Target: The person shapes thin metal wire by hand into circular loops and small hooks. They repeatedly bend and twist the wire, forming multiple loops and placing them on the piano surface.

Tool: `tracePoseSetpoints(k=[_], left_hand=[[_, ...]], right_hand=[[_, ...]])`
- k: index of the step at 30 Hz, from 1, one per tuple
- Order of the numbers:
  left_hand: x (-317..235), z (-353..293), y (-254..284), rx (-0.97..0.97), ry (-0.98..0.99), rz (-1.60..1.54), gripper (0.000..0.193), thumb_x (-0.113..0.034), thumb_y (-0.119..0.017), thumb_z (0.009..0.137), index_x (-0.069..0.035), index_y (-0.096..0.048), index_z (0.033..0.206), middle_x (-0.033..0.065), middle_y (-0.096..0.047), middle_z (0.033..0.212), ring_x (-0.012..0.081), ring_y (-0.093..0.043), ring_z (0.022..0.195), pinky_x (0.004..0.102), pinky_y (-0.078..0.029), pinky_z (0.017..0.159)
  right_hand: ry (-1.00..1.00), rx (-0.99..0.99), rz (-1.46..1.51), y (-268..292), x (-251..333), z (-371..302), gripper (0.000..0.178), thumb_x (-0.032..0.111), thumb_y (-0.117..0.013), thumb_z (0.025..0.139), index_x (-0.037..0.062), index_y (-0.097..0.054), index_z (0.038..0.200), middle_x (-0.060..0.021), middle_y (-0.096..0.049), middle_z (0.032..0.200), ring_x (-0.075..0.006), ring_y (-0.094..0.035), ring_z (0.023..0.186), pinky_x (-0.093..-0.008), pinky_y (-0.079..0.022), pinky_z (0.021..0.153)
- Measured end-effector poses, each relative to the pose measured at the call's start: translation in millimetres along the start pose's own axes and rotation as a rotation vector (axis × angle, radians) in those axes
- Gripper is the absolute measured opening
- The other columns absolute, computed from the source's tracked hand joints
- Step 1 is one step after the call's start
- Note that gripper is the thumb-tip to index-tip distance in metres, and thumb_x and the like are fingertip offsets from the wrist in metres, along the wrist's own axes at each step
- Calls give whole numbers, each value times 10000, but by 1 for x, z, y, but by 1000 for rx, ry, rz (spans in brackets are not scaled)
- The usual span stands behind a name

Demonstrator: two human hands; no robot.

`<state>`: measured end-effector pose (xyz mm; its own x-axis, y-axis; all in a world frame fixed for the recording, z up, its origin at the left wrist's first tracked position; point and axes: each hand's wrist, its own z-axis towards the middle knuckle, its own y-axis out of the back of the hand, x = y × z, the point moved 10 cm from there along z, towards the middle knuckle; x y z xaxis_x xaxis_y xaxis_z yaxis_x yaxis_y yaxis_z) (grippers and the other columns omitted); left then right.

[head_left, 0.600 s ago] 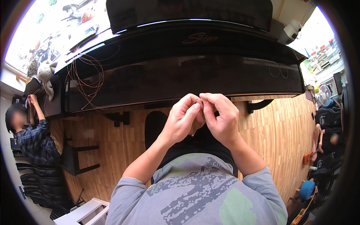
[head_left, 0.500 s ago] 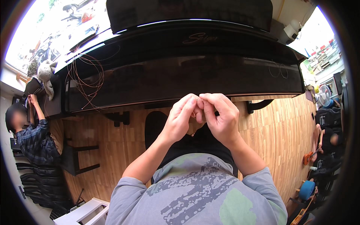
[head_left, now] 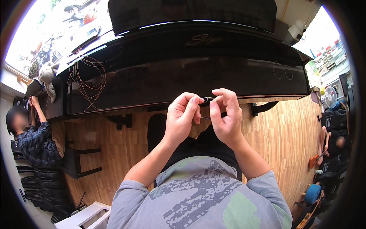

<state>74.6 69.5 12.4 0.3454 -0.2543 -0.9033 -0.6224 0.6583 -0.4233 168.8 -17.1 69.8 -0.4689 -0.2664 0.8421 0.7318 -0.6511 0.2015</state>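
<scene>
- Left hand (head_left: 182,118): thumb and fingertips pinched on the wire (head_left: 206,118).
- Right hand (head_left: 228,118): thumb and forefinger parted beside it; whether others grip it, I cannot tell.
- Wire: looped between both hands, near the piano (head_left: 183,76).

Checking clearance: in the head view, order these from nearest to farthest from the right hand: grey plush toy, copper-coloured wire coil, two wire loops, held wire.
From the right hand:
1. Held wire, just left of it.
2. Two wire loops, right part of the black piano.
3. Copper-coloured wire coil, piano's left part.
4. Grey plush toy, far left.
</scene>
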Motion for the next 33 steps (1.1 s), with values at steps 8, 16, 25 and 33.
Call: tracePoseSetpoints(k=[8,16,25,33], left_hand=[[-18,-2,2,-31,-140,205,145,-112,-572,949,9,-646,976,19,-629,704,45,-574,620,179,-464,560],[-7,6,5,126,55,58,115,-105,-673,876,9,-662,858,22,-652,713,48,-594,630,188,-480,577],[-69,-19,-1,-214,-657,918,93,-27,-736,732,-44,-666,790,27,-624,622,130,-573,533,245,-455,541],[-65,-31,-6,-217,-748,820,112,15,-733,723,-22,-631,749,49,-632,657,133,-577,556,245,-461,516]], right_hand=[[-347,122,440,-10,-31,2,114,40,-476,960,24,-556,1040,4,-544,757,-40,-512,674,-192,-433,610],[-393,195,546,-17,-34,-2,102,48,-484,963,24,-565,1021,6,-546,738,-33,-500,639,-184,-423,596],[-412,187,452,-19,-25,-6,102,59,-575,927,37,-563,1026,25,-551,717,-19,-493,596,-166,-392,529],[-165,42,86,-4,-16,-3,147,32,-669,854,32,-534,914,-1,-591,665,-35,-538,563,-188,-429,506]])
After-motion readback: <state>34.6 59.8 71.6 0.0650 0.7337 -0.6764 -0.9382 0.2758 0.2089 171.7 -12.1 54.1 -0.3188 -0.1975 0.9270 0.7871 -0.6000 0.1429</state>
